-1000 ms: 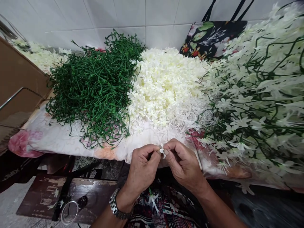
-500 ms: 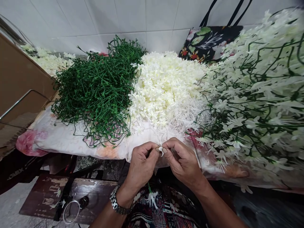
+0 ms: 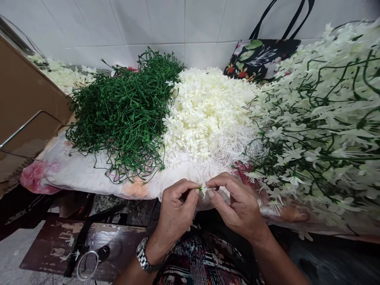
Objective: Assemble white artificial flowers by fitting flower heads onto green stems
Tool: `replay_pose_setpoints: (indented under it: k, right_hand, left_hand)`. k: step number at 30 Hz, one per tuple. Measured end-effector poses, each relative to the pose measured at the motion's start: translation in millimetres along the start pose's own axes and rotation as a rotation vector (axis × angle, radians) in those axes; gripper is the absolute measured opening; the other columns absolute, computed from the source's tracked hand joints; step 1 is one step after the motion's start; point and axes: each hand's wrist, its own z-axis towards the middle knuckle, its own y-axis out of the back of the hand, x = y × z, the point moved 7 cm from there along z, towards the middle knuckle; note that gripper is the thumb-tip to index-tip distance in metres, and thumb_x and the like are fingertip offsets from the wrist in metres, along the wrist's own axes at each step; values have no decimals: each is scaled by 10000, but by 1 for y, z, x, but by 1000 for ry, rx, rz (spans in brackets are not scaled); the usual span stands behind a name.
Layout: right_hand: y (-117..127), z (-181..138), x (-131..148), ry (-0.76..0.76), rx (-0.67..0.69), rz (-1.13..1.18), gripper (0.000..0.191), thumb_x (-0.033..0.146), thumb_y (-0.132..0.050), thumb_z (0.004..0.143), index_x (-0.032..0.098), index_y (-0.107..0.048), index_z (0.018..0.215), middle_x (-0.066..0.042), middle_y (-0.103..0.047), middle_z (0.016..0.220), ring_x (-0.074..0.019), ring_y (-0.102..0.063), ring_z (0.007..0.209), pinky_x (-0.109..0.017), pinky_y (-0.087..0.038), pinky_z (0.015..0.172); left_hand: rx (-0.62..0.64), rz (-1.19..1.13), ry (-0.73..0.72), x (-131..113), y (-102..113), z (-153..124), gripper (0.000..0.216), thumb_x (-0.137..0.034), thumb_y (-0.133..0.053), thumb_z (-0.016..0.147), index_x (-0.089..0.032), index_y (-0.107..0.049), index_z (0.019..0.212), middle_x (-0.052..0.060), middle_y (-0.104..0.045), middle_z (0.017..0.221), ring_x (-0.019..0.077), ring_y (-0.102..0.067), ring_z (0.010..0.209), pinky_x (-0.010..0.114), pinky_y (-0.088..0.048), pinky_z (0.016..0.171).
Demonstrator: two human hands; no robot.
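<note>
- One blossom (image 3: 204, 190) is held on the near side of the white flower heap (image 3: 204, 109).
- Left hand (image 3: 177, 206) pinches its green base (image 3: 201, 189), newly showing; right hand (image 3: 239, 209) pinches white filaments (image 3: 211, 189).
- Blossom and base seem joined.

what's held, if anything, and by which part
A small white petalled artificial flower: left grip pinches its green base; right grip is at its thin filaments, hold unclear.
</note>
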Motion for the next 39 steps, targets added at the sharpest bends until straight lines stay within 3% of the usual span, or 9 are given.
replay_pose_setpoints:
  k: [10,18,26,31,39]
  right_hand:
    - [-1,0,-7,-68,9,115,81,153,-515,849,187,-584,825,2,-573,681,-120,-540,625,-238,-443,558]
    - [-4,-1,-12,-89,40,201,75,179,-528,859,183,-600,837,-6,-595,694,-119,-548,612,-232,-441,534]
    - [-6,-1,-6,-59,49,145,90,135,-509,863,187,-576,831,-3,-580,699,-116,-544,634,-236,-443,562]
    - [-5,0,-1,-25,30,60,107,123,-485,860,194,-549,812,2,-556,682,-117,-527,611,-240,-433,547]
    - [-7,0,5,87,17,-37,122,89,-451,867,200,-500,847,1,-521,671,-121,-518,601,-236,-438,535]
  left_hand:
    - [-5,-53,146,13,0,-3,145,-139,-550,700,-158,-688,660,-11,-603,570,110,-513,516,215,-489,523]
    - [-5,-112,158,16,1,-4,134,-141,-562,692,-161,-691,656,-18,-591,544,108,-511,500,204,-458,496]
    - [-1,-113,107,11,3,-4,133,-124,-571,706,-162,-690,660,-16,-610,554,115,-544,510,222,-469,532]
    - [-1,-37,-22,4,2,-4,165,-115,-557,733,-172,-710,711,7,-665,628,126,-578,553,225,-461,536]
    - [114,194,-150,-2,-2,-6,196,-109,-523,799,-157,-712,806,36,-674,673,143,-591,625,243,-460,580]
